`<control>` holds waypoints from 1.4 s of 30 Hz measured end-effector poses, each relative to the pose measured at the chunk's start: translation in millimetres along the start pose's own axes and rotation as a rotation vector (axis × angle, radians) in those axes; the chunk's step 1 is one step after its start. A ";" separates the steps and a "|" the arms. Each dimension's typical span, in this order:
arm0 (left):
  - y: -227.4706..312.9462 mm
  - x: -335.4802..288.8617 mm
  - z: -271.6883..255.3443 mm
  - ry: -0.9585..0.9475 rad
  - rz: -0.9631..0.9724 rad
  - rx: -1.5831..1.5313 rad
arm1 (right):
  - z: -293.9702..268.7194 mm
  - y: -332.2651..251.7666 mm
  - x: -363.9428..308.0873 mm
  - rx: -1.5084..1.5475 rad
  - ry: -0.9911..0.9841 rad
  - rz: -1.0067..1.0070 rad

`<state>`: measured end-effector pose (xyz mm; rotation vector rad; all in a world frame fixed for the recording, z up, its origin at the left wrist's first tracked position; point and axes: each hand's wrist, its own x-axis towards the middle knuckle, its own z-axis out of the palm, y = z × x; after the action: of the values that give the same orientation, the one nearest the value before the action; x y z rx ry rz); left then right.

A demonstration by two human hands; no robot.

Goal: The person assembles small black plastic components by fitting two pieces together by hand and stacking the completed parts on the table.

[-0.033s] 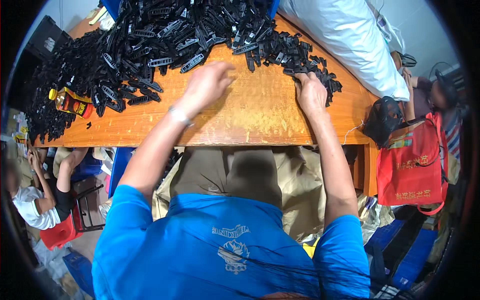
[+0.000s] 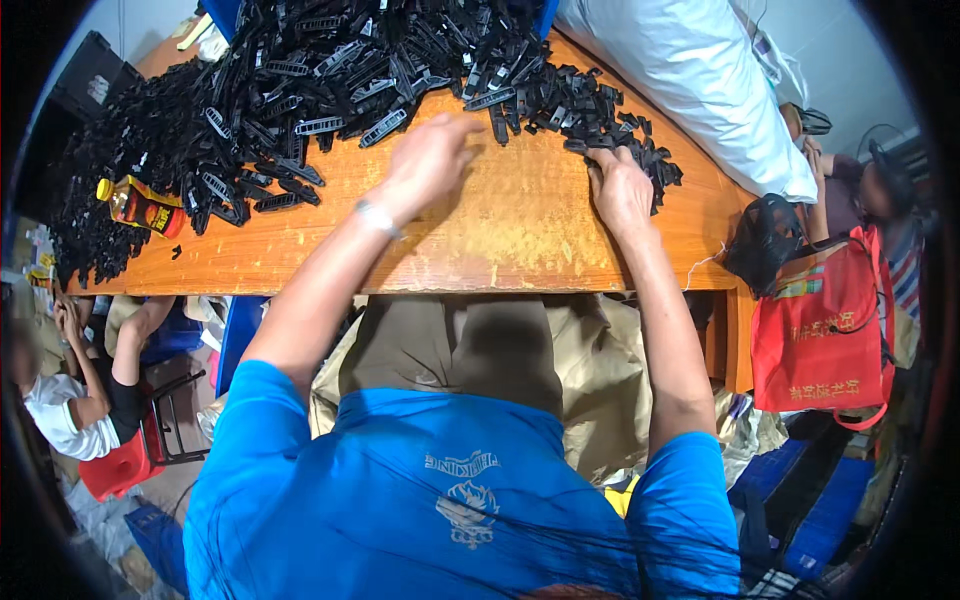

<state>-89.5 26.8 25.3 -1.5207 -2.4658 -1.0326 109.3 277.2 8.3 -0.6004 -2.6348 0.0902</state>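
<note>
Nearest, at six o'clock from the view's middle, is the wearer's bright blue short-sleeved shirt [image 2: 350, 490], before an orange-brown wooden counter [image 2: 520, 240]. The right hand [image 2: 622, 188], towards two o'clock, touches the near edge of a cluster of small black plastic parts [image 2: 660, 165]; whether its grip has clasped one cannot be told. The left hand [image 2: 432, 160], past eleven o'clock, is blurred above the wood, fingers loosely curled; no piece shows, but its grip cannot be judged for certain. Farther off, at eleven o'clock, rises a heap of long, slotted black plastic parts [image 2: 320, 125]. Judging by these loose piles, much remains to be handled; no finished portion can be made out.
</note>
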 end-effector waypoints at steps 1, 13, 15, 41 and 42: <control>13.0 16.7 4.9 -0.104 -0.058 0.040 | -5.3 -3.1 -5.0 0.047 -0.035 0.004; -1.0 2.0 29.6 -0.046 0.139 0.121 | -14.7 -35.6 -39.7 0.163 -0.213 -0.178; 7.5 -17.3 17.8 -0.053 0.129 0.113 | -20.5 -42.0 -36.8 0.156 -0.210 -0.179; -8.0 -92.8 -38.0 -0.166 -0.006 -0.034 | -2.3 -114.4 -11.6 0.427 -0.298 -0.364; -12.8 -107.5 -66.5 -0.263 -0.099 0.024 | -3.3 -101.2 -13.5 0.448 -0.204 -0.357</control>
<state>-63.7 -97.5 28.9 -1.6366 -2.7421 -0.8618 81.4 179.9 21.7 0.0325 -2.7357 0.6404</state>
